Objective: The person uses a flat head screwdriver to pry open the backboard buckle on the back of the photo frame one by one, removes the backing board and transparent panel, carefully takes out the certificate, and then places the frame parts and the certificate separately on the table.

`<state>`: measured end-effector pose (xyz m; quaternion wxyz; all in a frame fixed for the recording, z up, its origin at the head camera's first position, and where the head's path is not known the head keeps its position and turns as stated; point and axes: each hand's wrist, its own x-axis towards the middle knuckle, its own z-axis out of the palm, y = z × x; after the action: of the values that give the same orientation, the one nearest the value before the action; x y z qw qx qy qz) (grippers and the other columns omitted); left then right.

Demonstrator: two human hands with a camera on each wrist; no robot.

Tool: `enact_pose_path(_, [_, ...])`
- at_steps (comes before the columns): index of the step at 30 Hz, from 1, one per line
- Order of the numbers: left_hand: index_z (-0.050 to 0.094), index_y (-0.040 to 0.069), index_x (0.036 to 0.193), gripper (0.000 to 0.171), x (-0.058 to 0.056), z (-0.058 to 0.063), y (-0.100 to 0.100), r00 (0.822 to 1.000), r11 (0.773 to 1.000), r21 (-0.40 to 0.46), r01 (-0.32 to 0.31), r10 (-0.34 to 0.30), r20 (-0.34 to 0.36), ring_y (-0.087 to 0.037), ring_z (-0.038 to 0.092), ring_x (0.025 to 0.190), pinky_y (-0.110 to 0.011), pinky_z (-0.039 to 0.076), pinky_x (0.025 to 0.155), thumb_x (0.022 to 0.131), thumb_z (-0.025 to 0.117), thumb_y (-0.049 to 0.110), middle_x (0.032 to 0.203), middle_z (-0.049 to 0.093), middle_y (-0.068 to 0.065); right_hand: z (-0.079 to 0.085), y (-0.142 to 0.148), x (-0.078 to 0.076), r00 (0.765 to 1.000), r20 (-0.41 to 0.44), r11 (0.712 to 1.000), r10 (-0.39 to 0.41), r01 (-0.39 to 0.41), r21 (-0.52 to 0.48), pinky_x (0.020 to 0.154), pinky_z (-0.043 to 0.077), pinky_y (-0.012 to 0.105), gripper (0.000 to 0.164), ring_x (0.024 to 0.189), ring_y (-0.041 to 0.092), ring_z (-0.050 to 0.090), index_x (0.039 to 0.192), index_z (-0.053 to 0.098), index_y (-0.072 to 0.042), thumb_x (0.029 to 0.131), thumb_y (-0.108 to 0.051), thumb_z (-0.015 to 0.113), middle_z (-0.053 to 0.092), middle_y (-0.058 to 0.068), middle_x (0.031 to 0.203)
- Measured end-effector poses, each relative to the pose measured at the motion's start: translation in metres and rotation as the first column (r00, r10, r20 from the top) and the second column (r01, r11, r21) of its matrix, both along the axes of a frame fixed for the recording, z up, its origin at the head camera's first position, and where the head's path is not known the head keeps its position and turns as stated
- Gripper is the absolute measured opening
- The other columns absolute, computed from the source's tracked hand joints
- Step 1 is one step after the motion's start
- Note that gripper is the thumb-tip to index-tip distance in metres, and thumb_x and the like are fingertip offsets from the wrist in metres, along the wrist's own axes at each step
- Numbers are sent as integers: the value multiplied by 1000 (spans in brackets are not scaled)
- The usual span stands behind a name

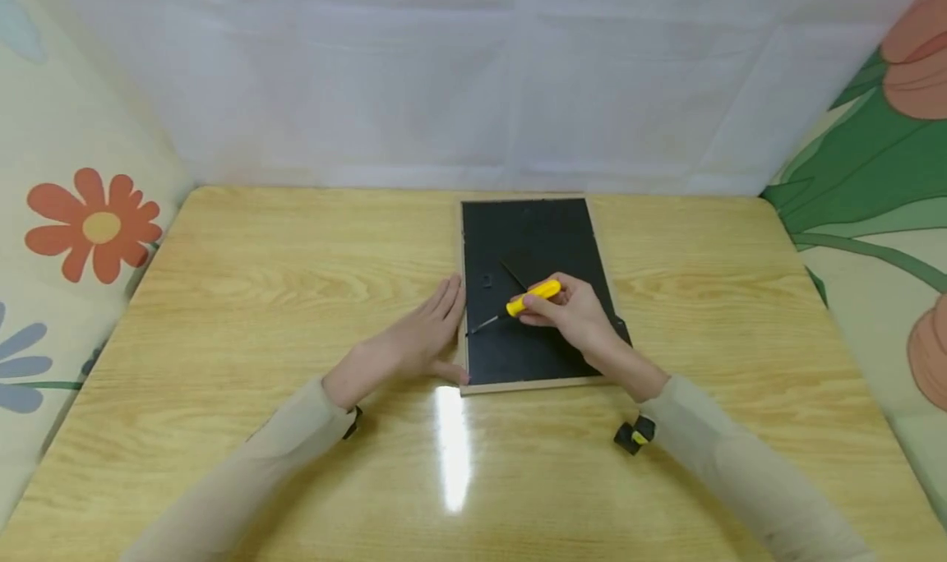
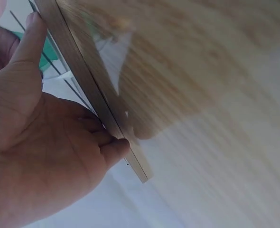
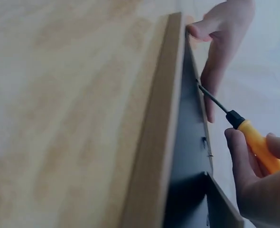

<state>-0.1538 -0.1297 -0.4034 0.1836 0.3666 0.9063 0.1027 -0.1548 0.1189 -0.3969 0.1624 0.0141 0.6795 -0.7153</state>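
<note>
A picture frame lies back side up, its wooden rim [image 1: 540,385] around a black backing board [image 1: 528,229]. My left hand [image 1: 429,332] rests along the frame's left side, fingers extended and thumb at the near left corner. In the left wrist view, the fingers of my left hand [image 2: 50,156] touch the frame's edge [image 2: 76,61]. My right hand [image 1: 577,311] grips a screwdriver [image 1: 536,297] by its yellow handle over the board. The right wrist view has the screwdriver [image 3: 259,146] tilted, with its tip at the rim's inner edge.
Under the frame is a light wood-grain table [image 1: 311,258]. A white cloth [image 1: 414,85] hangs behind it, with flower-patterned panels on both sides. A black flap [image 3: 220,199] stands up from the frame's back near the right wrist.
</note>
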Motion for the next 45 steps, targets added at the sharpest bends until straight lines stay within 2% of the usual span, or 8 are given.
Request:
enact_pose_path(5, [-2, -17, 145, 127, 2, 0, -5, 1000, 998, 59, 23, -24, 18, -46, -10, 141, -50, 8, 116, 74, 75, 55, 151, -16, -35, -5, -3, 4, 1000, 14, 1000, -1, 1, -18, 80, 56, 34, 23, 95, 28, 69, 110, 51, 9, 92, 1, 62, 66, 26, 110])
enact_pose_path(12, [-6, -16, 145, 127, 3, 1, -5, 999, 1000, 4, 11, -11, 43, -44, -11, 141, -49, 5, 116, 76, 71, 58, 151, -17, -34, -10, -9, 13, 996, 51, 994, -80, 83, -73, 80, 56, 33, 24, 100, 29, 67, 112, 49, 10, 92, 4, 60, 64, 27, 114])
enact_pose_path(15, [-5, -16, 145, 127, 3, 2, -4, 999, 1000, -5, 9, -9, 31, -44, -10, 141, -49, 5, 116, 75, 71, 58, 151, -16, -35, -11, -13, 17, 996, 0, 994, -92, 92, -60, 79, 56, 33, 23, 100, 30, 67, 109, 50, 10, 90, 4, 62, 65, 27, 113])
enact_pose_path(20, [-4, -17, 145, 127, 3, 1, -4, 1000, 1000, -2, 14, -14, 27, -44, -9, 141, -49, 6, 116, 76, 71, 58, 151, -15, -35, -6, -16, 17, 993, -114, 999, -37, 41, 32, 77, 57, 33, 20, 97, 31, 68, 105, 53, 10, 89, 4, 64, 67, 26, 108])
enact_pose_path(23, [-5, -17, 145, 127, 3, 0, -3, 999, 1000, 1, 18, -18, 35, -44, -10, 142, -48, 5, 116, 76, 71, 57, 151, -15, -35, -1, -16, 12, 988, -151, 992, 14, 6, 129, 74, 58, 33, 22, 92, 30, 69, 104, 55, 9, 88, 1, 67, 68, 24, 103])
enact_pose_path(32, [-7, -15, 146, 126, 4, 1, -3, 998, 1000, -9, 15, -15, 56, -42, -11, 142, -48, 5, 116, 78, 70, 58, 151, -17, -33, 14, -25, 3, 952, -269, 918, 143, -26, 396, 68, 59, 37, 20, 76, 22, 71, 97, 59, 3, 87, -8, 72, 71, 16, 91])
enact_pose_path(39, [-7, -14, 146, 125, 4, 2, -2, 998, 999, -32, 17, -15, 62, -42, -11, 142, -48, 6, 116, 79, 69, 59, 151, -18, -32, 20, -35, 4, 917, -353, 876, 186, 7, 482, 62, 58, 28, 18, 70, 17, 70, 94, 61, 1, 86, -9, 73, 72, 12, 87])
enact_pose_path(45, [-7, -15, 146, 126, 4, 3, -2, 998, 999, -38, 15, -13, 59, -43, -11, 142, -49, 7, 116, 78, 70, 59, 151, -18, -33, 22, -43, 5, 899, -387, 858, 205, 25, 513, 58, 56, 24, 19, 66, 14, 68, 93, 61, -1, 85, -10, 75, 71, 9, 81])
